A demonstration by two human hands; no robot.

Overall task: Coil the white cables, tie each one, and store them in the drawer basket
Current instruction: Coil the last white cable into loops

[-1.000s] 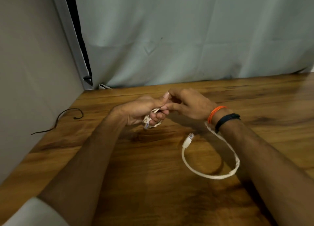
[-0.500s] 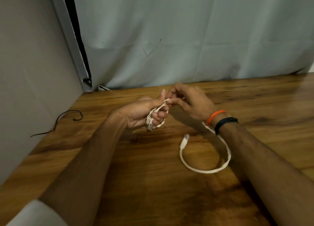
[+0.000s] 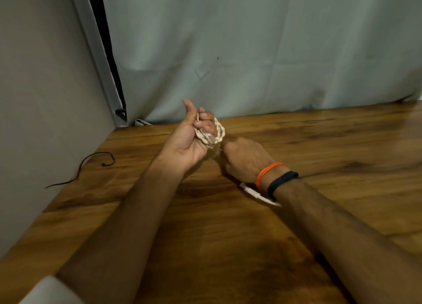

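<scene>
**Two hands, one coiled cable, one loose end on the table**

2 hands in view, both bare, over 1 wooden table [image 3: 228, 246].

L hand [image 3: 189, 139]: raised, palm turned up toward the camera, thumb stuck up, fingers curled in around 1 small coil of white cable [image 3: 213, 132]. Coil is a tight twisted bundle w/ several loops, sitting in the crook of the fingers, lifted off the tabletop. A metal-looking plug tip shows at the coil's lower edge, approx. mid-bundle.

R hand [image 3: 245, 160]: low, knuckles up, closed into a loose fist just below and right of the coil. Its fingertips are tucked under and hidden, so can't tell if they pinch a cable strand or nothing. R wrist carries 2 bands: 1 orange band [image 3: 266, 172] nearer the hand, 1 black band [image 3: 282, 181] behind it.

A short length of white cable w/ connector [image 3: 255, 193] lies flat on the table, poking out from under the R wrist; the rest is hidden by the forearm. Can't tell if it's the same cable as the coil or a 2nd one.

Other bits: 1 thin black wire [image 3: 91, 163] at the table's left edge by the wall, well apart from the hands. 1 pale curtain [image 3: 251, 52] hangs behind the table. 1 white sleeve [image 3: 45, 290] edge at bottom left.
</scene>
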